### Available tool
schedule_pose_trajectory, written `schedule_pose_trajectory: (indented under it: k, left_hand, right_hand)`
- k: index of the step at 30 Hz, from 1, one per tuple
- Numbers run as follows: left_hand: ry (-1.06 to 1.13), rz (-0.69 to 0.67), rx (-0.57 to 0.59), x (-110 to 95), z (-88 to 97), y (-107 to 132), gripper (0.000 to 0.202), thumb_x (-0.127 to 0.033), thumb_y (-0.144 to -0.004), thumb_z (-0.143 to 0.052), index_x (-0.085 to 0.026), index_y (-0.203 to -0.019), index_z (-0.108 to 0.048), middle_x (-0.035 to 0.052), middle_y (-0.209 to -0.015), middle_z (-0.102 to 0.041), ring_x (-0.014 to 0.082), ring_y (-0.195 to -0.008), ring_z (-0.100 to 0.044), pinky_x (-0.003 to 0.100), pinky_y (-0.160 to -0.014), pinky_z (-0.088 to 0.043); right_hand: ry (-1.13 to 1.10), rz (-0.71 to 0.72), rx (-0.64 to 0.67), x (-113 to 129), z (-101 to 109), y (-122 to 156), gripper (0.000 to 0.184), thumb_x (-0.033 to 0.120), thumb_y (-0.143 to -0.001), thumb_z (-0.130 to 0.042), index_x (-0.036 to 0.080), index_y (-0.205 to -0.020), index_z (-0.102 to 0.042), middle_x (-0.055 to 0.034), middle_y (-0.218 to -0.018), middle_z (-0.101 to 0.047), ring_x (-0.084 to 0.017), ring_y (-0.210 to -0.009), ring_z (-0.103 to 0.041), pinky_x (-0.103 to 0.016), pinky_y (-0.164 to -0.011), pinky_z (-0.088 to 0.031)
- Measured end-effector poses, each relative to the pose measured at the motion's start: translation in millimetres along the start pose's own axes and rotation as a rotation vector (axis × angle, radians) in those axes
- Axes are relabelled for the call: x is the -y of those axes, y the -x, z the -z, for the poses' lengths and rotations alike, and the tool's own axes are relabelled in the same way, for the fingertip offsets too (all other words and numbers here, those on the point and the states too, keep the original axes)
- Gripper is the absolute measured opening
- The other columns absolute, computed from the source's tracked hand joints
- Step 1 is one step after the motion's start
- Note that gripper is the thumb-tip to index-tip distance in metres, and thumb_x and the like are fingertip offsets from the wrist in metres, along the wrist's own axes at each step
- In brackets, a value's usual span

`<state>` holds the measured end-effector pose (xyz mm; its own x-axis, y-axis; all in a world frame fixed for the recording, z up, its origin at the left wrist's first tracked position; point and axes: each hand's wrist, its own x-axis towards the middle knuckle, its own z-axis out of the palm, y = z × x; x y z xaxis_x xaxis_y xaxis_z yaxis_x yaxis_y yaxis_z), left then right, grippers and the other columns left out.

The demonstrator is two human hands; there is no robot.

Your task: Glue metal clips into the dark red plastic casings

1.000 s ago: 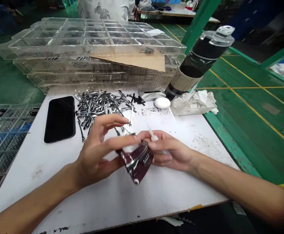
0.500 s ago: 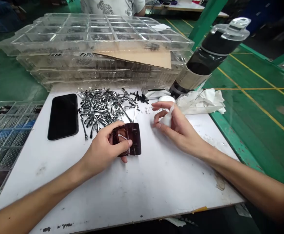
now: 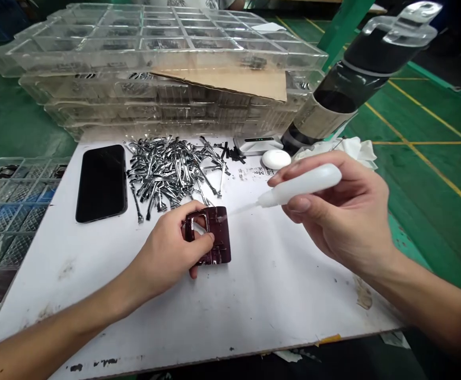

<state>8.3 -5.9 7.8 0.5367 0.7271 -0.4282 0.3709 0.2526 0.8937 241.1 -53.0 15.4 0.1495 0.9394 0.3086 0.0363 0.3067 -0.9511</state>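
Between the thumb and fingers of my left hand (image 3: 175, 243) is a dark red-brown plastic part (image 3: 221, 232), squarish, with a cut-out on its left side. My right hand (image 3: 345, 211) grips a white squeeze bottle (image 3: 303, 184), tilted so its thin clear nozzle points left and down. The nozzle's tip is at the upper part of the dark piece; whether it touches cannot be told. Behind my left hand lies a heap of shiny metal strips (image 3: 170, 174) with dark ends.
A black phone (image 3: 101, 183) lies left of the heap. Stacked clear compartment trays (image 3: 167, 58) with cardboard (image 3: 230, 84) stand at the back. A dark drink bottle (image 3: 345, 89), a white oval object (image 3: 276, 159) and crumpled tissue (image 3: 353, 151) are at the right. Another tray (image 3: 20, 211) sits at lower left.
The squeeze bottle, upright in my right hand before, is now raised nearer and tipped over, its nozzle brought to the dark part. My left hand keeps its hold, almost unmoved.
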Motion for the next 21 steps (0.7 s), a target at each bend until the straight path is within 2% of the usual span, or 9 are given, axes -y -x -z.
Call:
schedule_pose_trajectory:
  k: [4,7,21]
  left_hand:
    - [-0.027,0.046,0.031,-5.2,-0.1,2.6,0.008,-0.018,-0.083,-0.062,-0.023,-0.089,-0.059,-0.007,-0.07,-0.057,0.0103,-0.045,-0.053,0.023,-0.039,-0.046]
    - [-0.052,0.054,0.036,-6.2,-0.3,3.4,0.006,-0.021,-0.084,-0.063,-0.023,-0.088,-0.06,-0.0069,-0.07,-0.057,0.0106,-0.046,-0.053,0.023,-0.039,-0.045]
    - [-0.077,0.07,0.045,-5.2,-1.9,3.6,0.008,-0.027,-0.085,-0.065,-0.024,-0.091,-0.061,-0.005,-0.072,-0.06,0.0135,-0.052,-0.056,0.023,-0.04,-0.045]
  right_hand:
    - [-0.006,0.05,0.032,-1.9,-2.4,3.1,0.015,0.026,-0.086,-0.079,0.021,-0.1,-0.074,-0.0073,-0.097,-0.076,-0.018,-0.068,-0.068,-0.031,-0.051,-0.056]
    - [-0.013,0.042,0.037,-4.9,-2.6,5.6,0.015,0.024,-0.087,-0.079,0.021,-0.101,-0.073,-0.0067,-0.096,-0.076,-0.019,-0.067,-0.07,-0.033,-0.054,-0.059]
    - [0.024,-0.005,0.055,-8.9,-4.5,8.6,0.013,0.022,-0.087,-0.078,0.023,-0.099,-0.074,-0.0049,-0.094,-0.075,-0.019,-0.066,-0.07,-0.035,-0.056,-0.061]
